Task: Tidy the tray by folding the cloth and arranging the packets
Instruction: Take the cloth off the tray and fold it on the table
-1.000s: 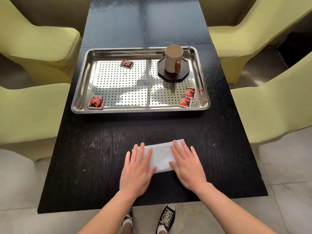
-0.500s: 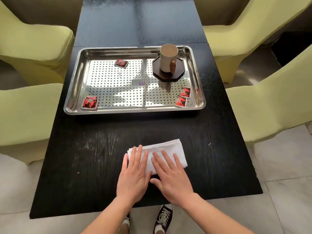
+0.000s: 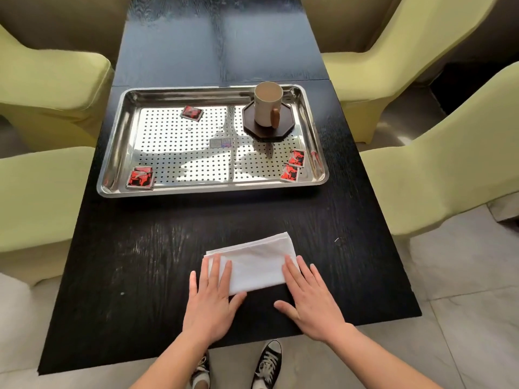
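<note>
A white cloth [image 3: 257, 261], folded into a thick rectangle, lies on the black table near its front edge. My left hand [image 3: 210, 299] lies flat with its fingers spread on the cloth's left end. My right hand [image 3: 311, 297] lies flat with its fingertips on the cloth's right end. Farther back stands a perforated steel tray [image 3: 118, 141]. Red and black packets lie scattered in it: one at the front left [image 3: 140, 177], one at the back [image 3: 191, 112], two at the front right [image 3: 293, 165].
A cream mug [image 3: 266, 107] with a brown handle stands on a dark octagonal coaster [image 3: 286, 127] in the tray's back right corner. Yellow-green chairs [image 3: 42, 88] flank the black table [image 3: 157, 248] on both sides. My shoes show below the table's front edge.
My right hand slid left across the cloth beside my left hand, then back to the cloth's right end. My left hand stayed at the left end. The view shifted a little.
</note>
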{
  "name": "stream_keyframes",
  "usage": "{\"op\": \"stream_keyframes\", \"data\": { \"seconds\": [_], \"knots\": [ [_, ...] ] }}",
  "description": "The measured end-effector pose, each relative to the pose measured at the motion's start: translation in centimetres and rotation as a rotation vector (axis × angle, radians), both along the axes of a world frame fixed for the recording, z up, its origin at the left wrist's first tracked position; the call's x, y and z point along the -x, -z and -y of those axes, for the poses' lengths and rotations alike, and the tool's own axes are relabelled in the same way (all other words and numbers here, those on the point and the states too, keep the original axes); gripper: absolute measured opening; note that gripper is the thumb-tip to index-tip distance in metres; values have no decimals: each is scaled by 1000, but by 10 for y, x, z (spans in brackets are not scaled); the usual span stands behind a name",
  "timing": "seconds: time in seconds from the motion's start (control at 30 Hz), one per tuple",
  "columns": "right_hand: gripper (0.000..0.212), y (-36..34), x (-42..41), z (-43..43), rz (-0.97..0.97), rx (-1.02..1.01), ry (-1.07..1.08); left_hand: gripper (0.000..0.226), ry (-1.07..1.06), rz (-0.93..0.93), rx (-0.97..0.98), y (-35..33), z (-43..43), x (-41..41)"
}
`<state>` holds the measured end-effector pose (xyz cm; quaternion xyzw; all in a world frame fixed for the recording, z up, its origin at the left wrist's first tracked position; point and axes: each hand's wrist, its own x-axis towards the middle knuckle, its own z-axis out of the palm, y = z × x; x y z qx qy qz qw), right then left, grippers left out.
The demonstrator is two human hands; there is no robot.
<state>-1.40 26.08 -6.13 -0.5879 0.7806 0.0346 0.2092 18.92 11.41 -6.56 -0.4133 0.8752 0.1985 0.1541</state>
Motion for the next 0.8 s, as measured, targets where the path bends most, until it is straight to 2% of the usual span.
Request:
{"op": "stream_keyframes", "data": {
  "seconds": [0.07,0.17,0.23,0.3,0.4,0.53,0.57,0.7,0.8],
  "knots": [
    [79,-2,-5,3,26,64,64,67,-197,-203,-104,-9,-3,5],
    [60,-7,-16,8,106,292,160,54,-692,-507,-200,-19,-9,5],
    [48,-9,-29,14,213,465,196,54,-974,-538,-249,-20,-11,2],
    [45,-12,-42,23,376,510,254,58,-1146,-490,-358,-19,-10,-2],
    [45,-16,-54,28,590,428,390,61,-1181,-419,-439,-17,-8,-4],
    [42,-18,-53,21,594,430,520,60,-1172,-341,-486,-13,-2,-2],
    [41,-17,-51,18,598,424,539,56,-1194,-352,-512,-12,1,-1],
    [41,-16,-44,13,721,338,672,16,-1287,-420,-609,-15,8,3],
    [39,-17,-45,18,712,357,681,12,-1260,-440,-621,-18,8,4]
  ]
}}
